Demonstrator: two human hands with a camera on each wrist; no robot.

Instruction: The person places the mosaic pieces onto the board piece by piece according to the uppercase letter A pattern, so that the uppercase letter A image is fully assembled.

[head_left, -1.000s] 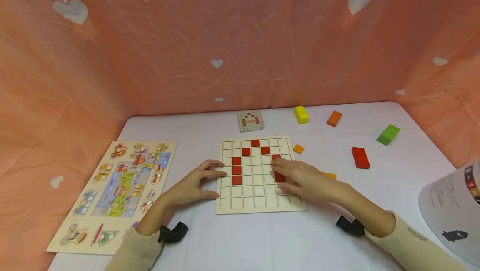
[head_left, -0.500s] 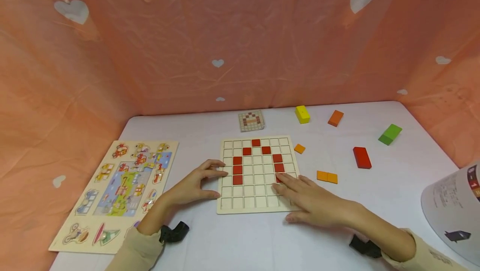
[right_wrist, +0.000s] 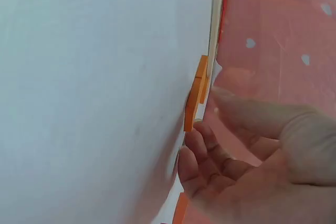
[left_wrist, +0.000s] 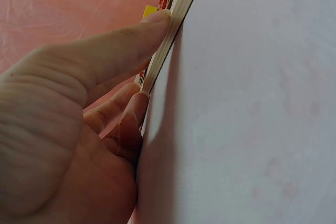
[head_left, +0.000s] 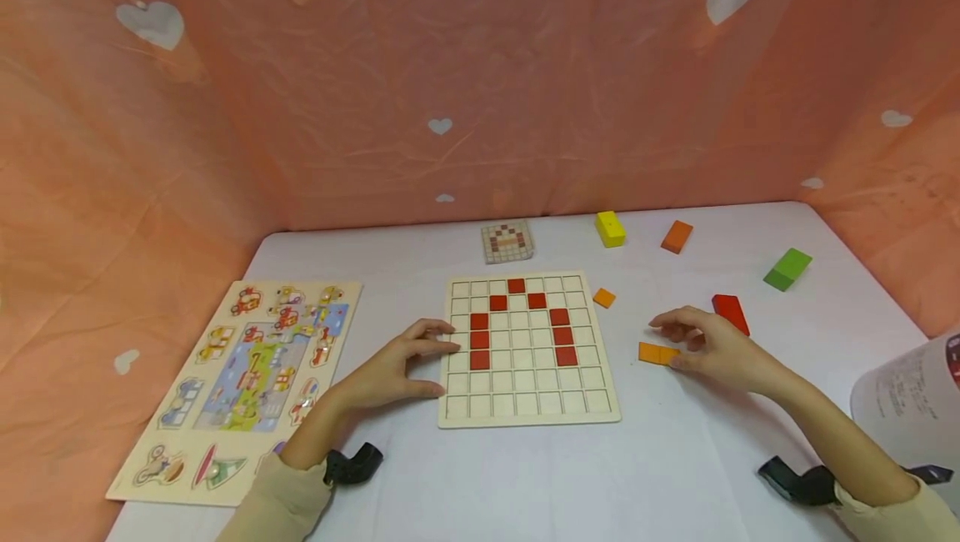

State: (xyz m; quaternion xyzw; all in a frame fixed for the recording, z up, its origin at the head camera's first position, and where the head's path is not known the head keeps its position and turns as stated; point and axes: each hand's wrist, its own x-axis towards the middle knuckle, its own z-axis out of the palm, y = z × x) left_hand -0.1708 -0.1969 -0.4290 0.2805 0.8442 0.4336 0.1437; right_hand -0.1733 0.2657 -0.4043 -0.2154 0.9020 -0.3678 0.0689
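Note:
A pale wooden grid board lies flat on the white table, with red square tiles set in its cells in an arch shape. My left hand rests at the board's left side, thumb and fingers touching its edge, as the left wrist view also shows. At the right, my right hand is over two orange tiles lying side by side. Its thumb is near the right-hand tile and its fingers are loosely bent. In the right wrist view a gap shows between thumb and fingers beside the orange tiles.
A patterned grid card lies behind the board; one orange tile is at its right. Yellow, orange, green and red blocks lie farther right. A picture puzzle is at left, a white tub at right.
My right hand has left the red tiles on the board's right side and moved right to the two orange tiles. The left hand stays at the board's edge.

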